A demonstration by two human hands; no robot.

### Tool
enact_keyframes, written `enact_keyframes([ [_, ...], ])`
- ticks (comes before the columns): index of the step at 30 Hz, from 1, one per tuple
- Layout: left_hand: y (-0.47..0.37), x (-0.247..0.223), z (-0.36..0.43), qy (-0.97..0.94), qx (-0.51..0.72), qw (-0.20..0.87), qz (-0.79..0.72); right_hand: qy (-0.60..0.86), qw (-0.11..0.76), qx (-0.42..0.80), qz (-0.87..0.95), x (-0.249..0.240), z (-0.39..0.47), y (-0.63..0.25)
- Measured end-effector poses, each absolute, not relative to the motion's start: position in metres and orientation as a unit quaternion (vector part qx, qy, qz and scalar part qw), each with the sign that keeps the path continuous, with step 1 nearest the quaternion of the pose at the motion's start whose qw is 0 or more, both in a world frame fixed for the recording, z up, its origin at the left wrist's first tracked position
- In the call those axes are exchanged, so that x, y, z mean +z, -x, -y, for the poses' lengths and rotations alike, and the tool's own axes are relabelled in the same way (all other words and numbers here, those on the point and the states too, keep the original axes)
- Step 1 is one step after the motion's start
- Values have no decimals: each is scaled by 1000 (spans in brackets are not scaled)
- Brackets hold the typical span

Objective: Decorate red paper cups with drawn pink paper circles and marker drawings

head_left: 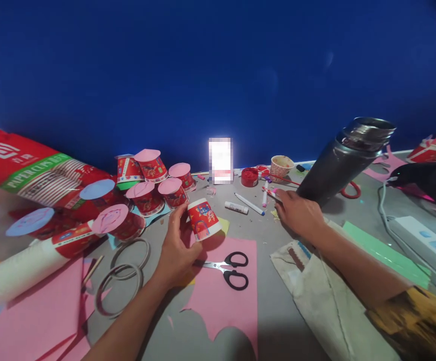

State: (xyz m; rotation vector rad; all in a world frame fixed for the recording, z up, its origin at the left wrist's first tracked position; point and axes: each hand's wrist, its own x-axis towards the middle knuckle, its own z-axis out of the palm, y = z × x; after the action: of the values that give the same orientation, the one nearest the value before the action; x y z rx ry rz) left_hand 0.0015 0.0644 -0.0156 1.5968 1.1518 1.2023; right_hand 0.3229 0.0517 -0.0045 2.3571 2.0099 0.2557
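My left hand [176,245] is closed around a red printed paper cup [204,219], tilted above the table. Fingers of my right hand [298,213] pinch a thin paintbrush [273,194] with a red tip, its handle hidden by the hand. Just beyond that hand lie a purple-and-white marker [265,196] and an open red paint jar [249,177]. Black-handled scissors [236,260] rest on a cut pink sheet [233,301] below the held cup. Several red paper cups [150,199] with pink or blue paper discs on top stand to the left.
A dark thermos [338,165] stands open beside my right forearm, near a white power strip [428,240] and a cloth pouch [315,291]. Tape rings [118,296], a cup sleeve [26,265] and a paper-cup bag [45,170] occupy the left. Behind is a blue wall [218,75].
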Motion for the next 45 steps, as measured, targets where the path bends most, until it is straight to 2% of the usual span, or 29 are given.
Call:
enact_keyframes([
  [5, 3, -18, -67, -668, 454, 360, -467, -661, -180, 162, -710, -14, -43, -321],
  [8, 5, -17, -69, -692, 444, 319, -471, -588, -248, 161, -753, -23, -41, -321],
  [16, -2, -4, -64, -649, 430, 330, -534, -599, -269, 87, -749, -30, -49, -329],
  [32, 5, -12, -70, -664, 437, 347, -498, -637, -295, 144, -698, -24, -50, -338],
  [38, 10, -19, -73, -681, 421, 297, -520, -679, -228, 97, -691, -19, -49, -333],
  [45, 13, -21, -75, -752, 409, 162, -490, -776, -45, 63, -626, -6, -56, -330],
])
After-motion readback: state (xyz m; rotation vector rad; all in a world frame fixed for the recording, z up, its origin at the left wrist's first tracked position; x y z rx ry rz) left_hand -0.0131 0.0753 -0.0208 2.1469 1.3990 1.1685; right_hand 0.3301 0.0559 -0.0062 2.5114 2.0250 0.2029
